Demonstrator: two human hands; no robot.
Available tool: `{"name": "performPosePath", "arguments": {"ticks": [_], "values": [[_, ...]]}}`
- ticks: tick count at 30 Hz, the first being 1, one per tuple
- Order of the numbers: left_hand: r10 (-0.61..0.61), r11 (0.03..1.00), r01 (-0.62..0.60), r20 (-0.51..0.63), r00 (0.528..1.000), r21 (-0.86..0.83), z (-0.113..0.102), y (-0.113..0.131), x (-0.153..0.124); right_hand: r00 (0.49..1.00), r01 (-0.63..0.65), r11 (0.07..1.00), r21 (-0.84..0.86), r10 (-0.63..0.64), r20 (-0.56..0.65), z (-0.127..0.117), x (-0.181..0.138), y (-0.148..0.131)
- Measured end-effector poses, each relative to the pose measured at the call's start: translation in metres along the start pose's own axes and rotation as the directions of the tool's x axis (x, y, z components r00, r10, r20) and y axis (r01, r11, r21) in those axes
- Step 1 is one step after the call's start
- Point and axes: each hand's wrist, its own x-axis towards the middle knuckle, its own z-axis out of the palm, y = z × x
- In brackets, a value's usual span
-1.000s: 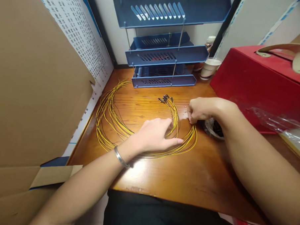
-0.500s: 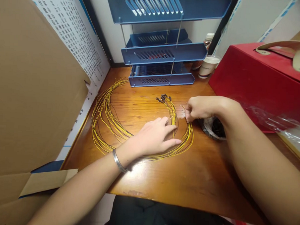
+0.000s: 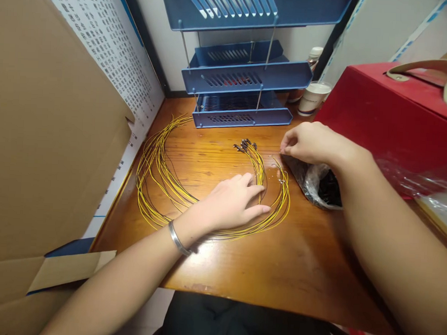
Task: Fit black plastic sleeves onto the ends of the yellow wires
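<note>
My left hand (image 3: 234, 200) rests palm down with its fingers apart over a looped bundle of thin yellow and black wires (image 3: 156, 179). Dark connectors (image 3: 244, 145) sit on one end of the bundle, beyond the fingertips. To their right, the thin bare-looking wire ends (image 3: 281, 177) curve upward on the table, a few tiny pale bits beside them. Just above these, my right hand (image 3: 308, 141) has thumb and fingers drawn together at the corner of a clear plastic bag (image 3: 309, 191). Whatever they pinch is too small or hidden. Small black pieces (image 3: 329, 188) fill the bag's opening.
A blue tiered file rack (image 3: 244, 118) stands at the back of the wooden table (image 3: 263, 268). A paper cup (image 3: 312, 100) and a bottle (image 3: 315, 55) are beside it. A red box (image 3: 388, 120) borders the right, and cardboard (image 3: 43, 130) the left.
My right hand has left the wire ends, moving up and slightly right to the plastic bag's corner. More of the wire ends and bag now show. My left hand has stayed in place.
</note>
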Motion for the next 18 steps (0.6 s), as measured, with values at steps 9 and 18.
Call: {"name": "performPosePath", "arguments": {"ticks": [9, 18], "values": [[0.025, 1.000, -0.025, -0.002, 1.000, -0.002, 0.001, -0.003, 0.003, 0.997, -0.052, 0.997, -0.059, 0.055, 0.050, 0.014, 0.005, -0.013], [0.031, 1.000, -0.031, 0.014, 0.999, 0.001, 0.000, -0.005, 0.004, 0.995, -0.030, 0.996, -0.083, 0.037, 0.088, 0.028, 0.013, -0.010]]}}
